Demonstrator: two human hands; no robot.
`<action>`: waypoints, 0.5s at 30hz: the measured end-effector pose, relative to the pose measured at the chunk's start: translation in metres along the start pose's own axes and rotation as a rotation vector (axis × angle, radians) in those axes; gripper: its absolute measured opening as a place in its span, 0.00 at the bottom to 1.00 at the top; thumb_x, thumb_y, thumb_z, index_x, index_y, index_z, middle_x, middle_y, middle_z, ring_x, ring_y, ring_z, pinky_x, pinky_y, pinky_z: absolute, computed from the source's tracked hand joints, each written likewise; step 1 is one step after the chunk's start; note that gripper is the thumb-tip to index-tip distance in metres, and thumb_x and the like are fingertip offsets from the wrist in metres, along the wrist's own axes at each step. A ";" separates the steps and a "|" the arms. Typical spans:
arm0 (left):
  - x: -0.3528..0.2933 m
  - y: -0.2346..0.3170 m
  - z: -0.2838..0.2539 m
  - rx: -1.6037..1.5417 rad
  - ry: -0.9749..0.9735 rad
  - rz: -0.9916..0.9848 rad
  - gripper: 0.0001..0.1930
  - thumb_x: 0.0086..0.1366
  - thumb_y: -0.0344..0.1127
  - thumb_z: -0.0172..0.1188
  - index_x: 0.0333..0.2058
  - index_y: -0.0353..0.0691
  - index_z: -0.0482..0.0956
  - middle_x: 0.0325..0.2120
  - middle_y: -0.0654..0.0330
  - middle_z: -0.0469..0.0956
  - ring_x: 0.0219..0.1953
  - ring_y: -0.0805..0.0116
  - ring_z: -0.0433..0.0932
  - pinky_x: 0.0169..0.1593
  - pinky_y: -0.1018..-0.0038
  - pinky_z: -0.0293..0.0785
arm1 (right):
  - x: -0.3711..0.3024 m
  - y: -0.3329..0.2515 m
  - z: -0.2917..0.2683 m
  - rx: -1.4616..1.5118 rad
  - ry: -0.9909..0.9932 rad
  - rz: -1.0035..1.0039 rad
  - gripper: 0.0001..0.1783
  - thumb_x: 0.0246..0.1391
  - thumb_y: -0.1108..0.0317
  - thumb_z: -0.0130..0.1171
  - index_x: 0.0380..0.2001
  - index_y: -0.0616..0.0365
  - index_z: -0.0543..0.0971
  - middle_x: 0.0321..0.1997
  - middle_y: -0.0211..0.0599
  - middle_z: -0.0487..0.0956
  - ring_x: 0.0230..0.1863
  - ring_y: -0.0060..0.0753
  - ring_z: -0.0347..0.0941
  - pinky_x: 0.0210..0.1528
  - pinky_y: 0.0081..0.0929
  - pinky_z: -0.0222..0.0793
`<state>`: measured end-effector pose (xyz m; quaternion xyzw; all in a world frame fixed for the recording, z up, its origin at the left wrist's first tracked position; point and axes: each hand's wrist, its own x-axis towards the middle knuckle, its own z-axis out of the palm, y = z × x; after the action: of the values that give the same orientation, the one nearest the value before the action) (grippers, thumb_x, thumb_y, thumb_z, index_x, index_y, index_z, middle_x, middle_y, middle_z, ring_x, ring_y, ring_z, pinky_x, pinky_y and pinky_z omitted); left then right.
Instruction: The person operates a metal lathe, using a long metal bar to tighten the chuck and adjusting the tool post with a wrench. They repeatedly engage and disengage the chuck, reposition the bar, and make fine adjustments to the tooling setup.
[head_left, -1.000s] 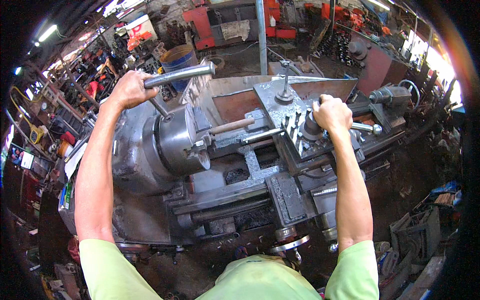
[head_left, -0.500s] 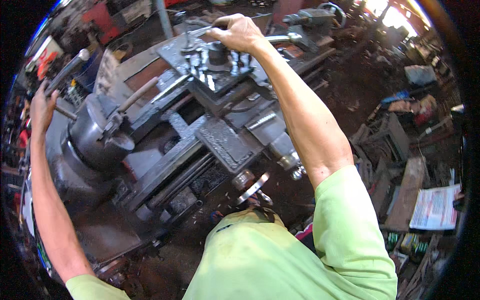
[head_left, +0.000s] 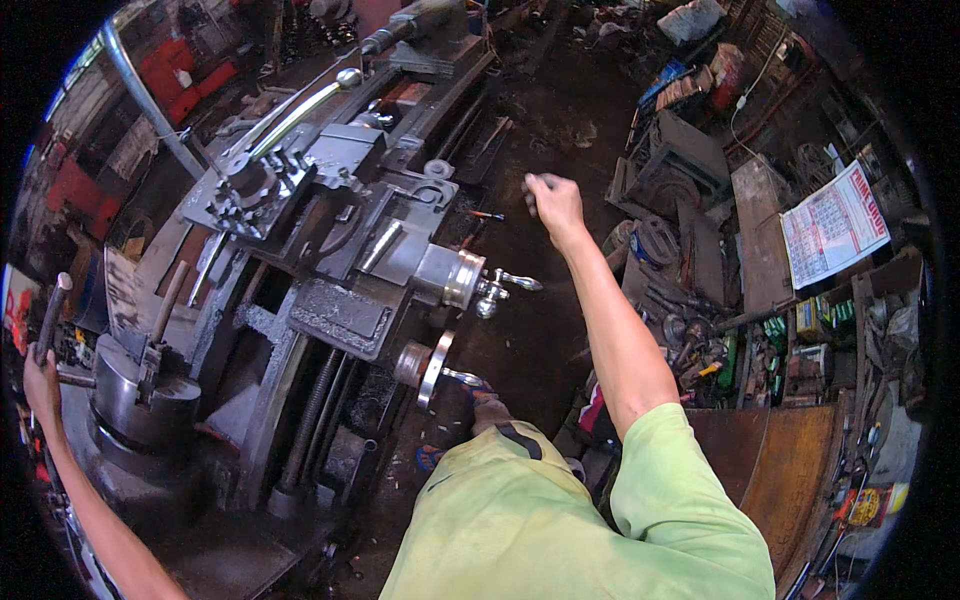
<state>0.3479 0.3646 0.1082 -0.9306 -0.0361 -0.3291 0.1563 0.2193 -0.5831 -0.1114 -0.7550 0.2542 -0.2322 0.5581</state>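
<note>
At the left, my left hand (head_left: pixel 42 385) is closed around the bar of a chuck key (head_left: pixel 52 320). The key's shank meets the side of the dark metal lathe chuck (head_left: pixel 145 400). A brownish rod (head_left: pixel 170 303) stands out of the chuck jaws. My right hand (head_left: pixel 556 208) hangs in the air right of the lathe, apart from it, with fingers curled and nothing visible in them. Nearest to it are the cross-slide handle (head_left: pixel 490 290) and the carriage. The tool post (head_left: pixel 250 185) with its long shiny lever (head_left: pixel 300 118) sits further left.
Below the cross-slide is a handwheel (head_left: pixel 435 370). Metal chips lie on the carriage (head_left: pixel 340 318). The tailstock (head_left: pixel 410 25) is at the far end. To the right are shelves with clutter, a printed sheet (head_left: pixel 835 225) and a wooden board (head_left: pixel 770 455).
My view has turned right. My right hand has left the area by the tool post and moved to the lathe's right side. My left hand stays on the chuck key.
</note>
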 end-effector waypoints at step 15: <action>-0.105 0.056 -0.127 0.136 -0.056 0.026 0.29 0.56 0.23 0.61 0.59 0.41 0.72 0.52 0.46 0.76 0.54 0.45 0.73 0.58 0.58 0.67 | -0.055 0.321 -0.058 -0.578 -0.479 0.716 0.21 0.54 0.56 0.63 0.45 0.61 0.83 0.50 0.56 0.81 0.53 0.54 0.78 0.54 0.44 0.73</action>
<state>0.1992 0.2749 0.1205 -0.9271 -0.0505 -0.2975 0.2222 0.1013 -0.6692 -0.4076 -0.7759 0.4154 0.2325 0.4139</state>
